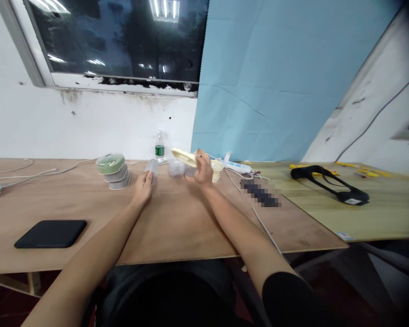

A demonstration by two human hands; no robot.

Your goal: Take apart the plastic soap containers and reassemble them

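Note:
Near the back of the table my left hand is closed on a thin translucent plastic piece, perhaps a lid, held up on edge. Raised slightly to its right, my right hand grips a flat cream-coloured lid, which is tilted. Between the hands a clear plastic container stands on the table. Behind the right hand a cream container is partly hidden. To the left of my left hand rises a stack of grey bowls topped by a green lid.
A water bottle stands by the wall. A flat black case lies at front left. On the right are a white power strip, a pixelated dark object, a black headset-like frame and several yellow pieces. Cables cross the table.

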